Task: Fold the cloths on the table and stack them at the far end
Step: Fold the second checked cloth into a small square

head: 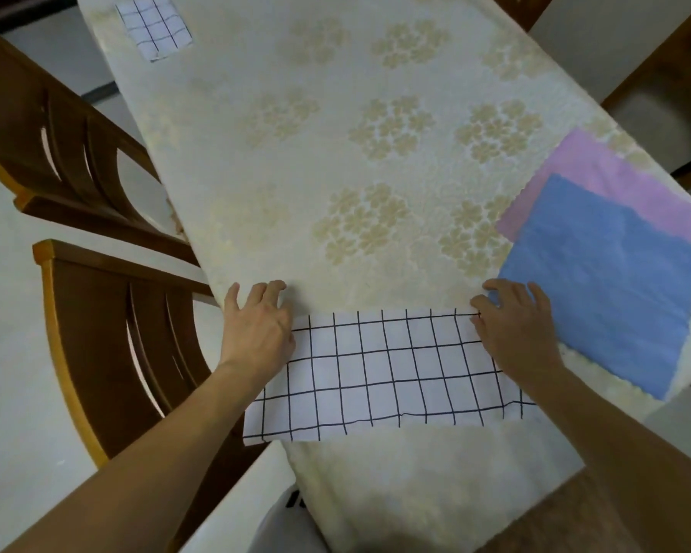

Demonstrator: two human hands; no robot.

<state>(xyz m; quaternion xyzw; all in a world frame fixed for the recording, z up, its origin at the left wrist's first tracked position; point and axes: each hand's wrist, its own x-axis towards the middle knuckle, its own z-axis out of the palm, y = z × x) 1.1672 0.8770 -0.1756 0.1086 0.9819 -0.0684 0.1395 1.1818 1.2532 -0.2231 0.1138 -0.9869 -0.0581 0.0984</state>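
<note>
A white grid-patterned cloth (380, 373) lies flat across the near end of the table (336, 153), stretched between both hands. The left hand (256, 329) presses its left edge with fingers spread; the right hand (515, 325) presses the right edge likewise. A folded grid cloth (154, 27) sits at the far end. Blue cloth (611, 301) overlaps pink cloth (615, 185) at right.

White black-grid cloth (380, 369), blue cloth (607, 285), pink cloth (599, 173), cream floral tablecloth (336, 133)
</note>
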